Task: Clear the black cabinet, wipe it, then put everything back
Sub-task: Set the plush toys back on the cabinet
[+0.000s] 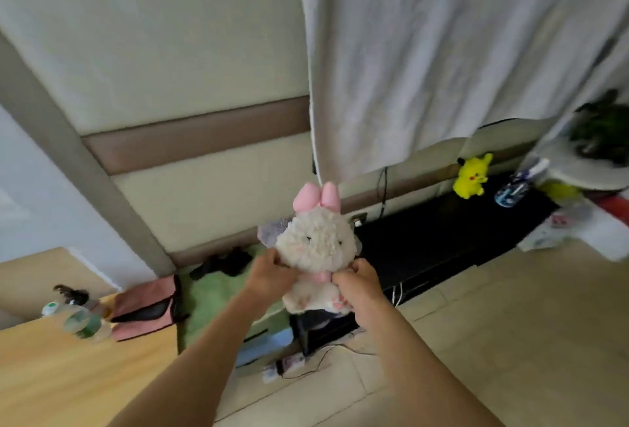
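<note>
plush bunny upright, bow up — both grips pinching its sides: left hand, right hand | black cabinet lies just beyond, running right — right hand nearer

One view only: wide-angle camera on your head, facing forward and down, rolled so the wall trim slants. Your forearms enter from the bottom edge. Your left hand and right hand hold the plush rabbit at frame centre, close to the lens. The black cabinet lies beyond, running toward the right edge. The floor fills the lower right.
</note>
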Motion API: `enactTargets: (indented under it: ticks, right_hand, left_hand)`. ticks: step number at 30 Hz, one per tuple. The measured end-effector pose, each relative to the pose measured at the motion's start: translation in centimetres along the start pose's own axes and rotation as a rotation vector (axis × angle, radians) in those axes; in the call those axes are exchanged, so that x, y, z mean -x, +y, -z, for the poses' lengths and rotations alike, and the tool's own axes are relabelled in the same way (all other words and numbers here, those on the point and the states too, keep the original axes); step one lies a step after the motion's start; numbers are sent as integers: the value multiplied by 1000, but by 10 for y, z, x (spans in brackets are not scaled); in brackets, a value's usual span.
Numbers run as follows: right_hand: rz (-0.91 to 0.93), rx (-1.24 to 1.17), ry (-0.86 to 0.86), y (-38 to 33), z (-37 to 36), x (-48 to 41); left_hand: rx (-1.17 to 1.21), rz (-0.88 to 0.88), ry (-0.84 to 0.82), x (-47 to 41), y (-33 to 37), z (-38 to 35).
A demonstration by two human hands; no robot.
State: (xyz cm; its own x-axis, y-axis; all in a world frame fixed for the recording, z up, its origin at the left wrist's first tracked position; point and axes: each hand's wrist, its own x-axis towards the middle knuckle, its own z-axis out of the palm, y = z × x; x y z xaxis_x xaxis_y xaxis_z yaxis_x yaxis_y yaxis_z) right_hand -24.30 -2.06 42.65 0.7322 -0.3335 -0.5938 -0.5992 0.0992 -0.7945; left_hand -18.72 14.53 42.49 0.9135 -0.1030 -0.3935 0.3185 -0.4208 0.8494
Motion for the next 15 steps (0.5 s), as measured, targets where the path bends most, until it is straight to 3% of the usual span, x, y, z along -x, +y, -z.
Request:
enactTargets:
  ticks: [7,15]
  right_hand:
    - [42,-113,291,4,199,17]
    - [88,-219,402,9,298,20]
  left_hand:
    - [-70,-200,-256,41,99,-175]
    - [-116,-282,-315,56,150,-271]
